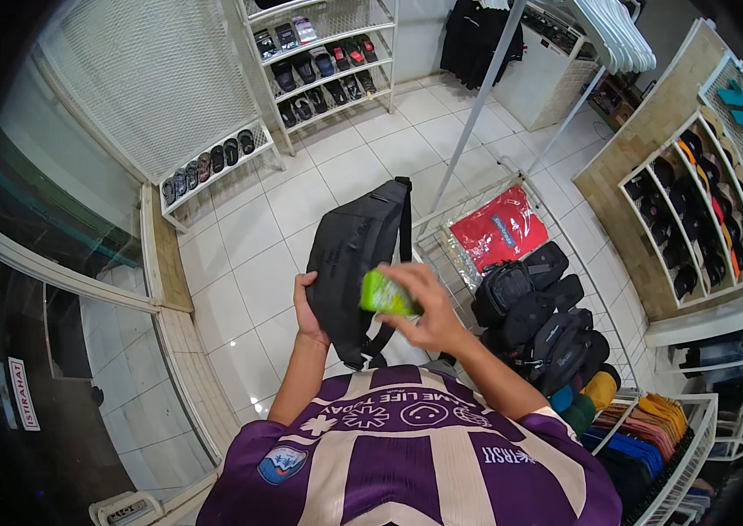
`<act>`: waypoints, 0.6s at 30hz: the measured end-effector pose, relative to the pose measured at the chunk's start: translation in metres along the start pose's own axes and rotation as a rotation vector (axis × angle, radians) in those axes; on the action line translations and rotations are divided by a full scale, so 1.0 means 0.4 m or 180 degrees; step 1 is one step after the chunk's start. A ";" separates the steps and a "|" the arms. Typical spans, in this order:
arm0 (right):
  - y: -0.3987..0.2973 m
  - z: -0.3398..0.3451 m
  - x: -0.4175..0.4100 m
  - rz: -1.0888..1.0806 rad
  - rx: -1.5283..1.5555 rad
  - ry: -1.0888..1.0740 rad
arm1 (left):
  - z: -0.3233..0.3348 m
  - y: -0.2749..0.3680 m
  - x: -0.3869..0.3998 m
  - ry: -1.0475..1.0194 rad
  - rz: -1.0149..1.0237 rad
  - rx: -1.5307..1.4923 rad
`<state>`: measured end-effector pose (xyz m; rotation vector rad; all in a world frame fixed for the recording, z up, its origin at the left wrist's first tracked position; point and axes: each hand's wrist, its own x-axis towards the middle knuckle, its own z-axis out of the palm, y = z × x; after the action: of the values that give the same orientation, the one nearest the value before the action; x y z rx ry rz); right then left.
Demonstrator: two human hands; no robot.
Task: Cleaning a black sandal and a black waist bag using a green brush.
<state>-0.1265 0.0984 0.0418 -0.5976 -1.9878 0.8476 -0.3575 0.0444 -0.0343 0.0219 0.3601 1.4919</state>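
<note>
A black waist bag (pixel 348 253) hangs tilted in front of my chest, its raised lettering facing me. My left hand (pixel 311 312) grips its left edge, thumb on the front and the other fingers hidden behind. Along the bag's right side runs a black webbing strap (pixel 405 223). My right hand (pixel 431 309) pinches a small bright green block-shaped item (pixel 386 294) between thumb and fingers. The item is blurred, so I cannot tell exactly what it is. It overlaps the bag's lower right front; whether it touches the fabric is unclear.
To my right, a white wire rack (pixel 434 250) bears a red plastic-wrapped package (pixel 500 227) and several black bags (pixel 542 315). Caps fill a slanted display (pixel 694 204). Sandals line a low shelf (pixel 213 167) and a tall rack (pixel 332 69). A glass door (pixel 115 355) stands left.
</note>
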 end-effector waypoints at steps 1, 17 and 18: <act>-0.022 -0.006 -0.003 0.0001 -0.0129 -0.0363 | 0.005 0.001 -0.001 0.0007 0.0004 0.0003; 0.075 -0.061 0.103 0.0589 -0.0549 0.1263 | 0.040 -0.027 -0.031 0.0048 -0.0283 0.0822; 0.090 -0.051 0.088 0.0202 -0.0856 0.1103 | 0.040 -0.035 -0.027 -0.0015 -0.0275 0.0819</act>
<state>-0.1236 0.1525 0.0415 -0.9015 -1.7801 0.4751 -0.3405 0.0361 -0.0201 0.2121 0.5409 1.3522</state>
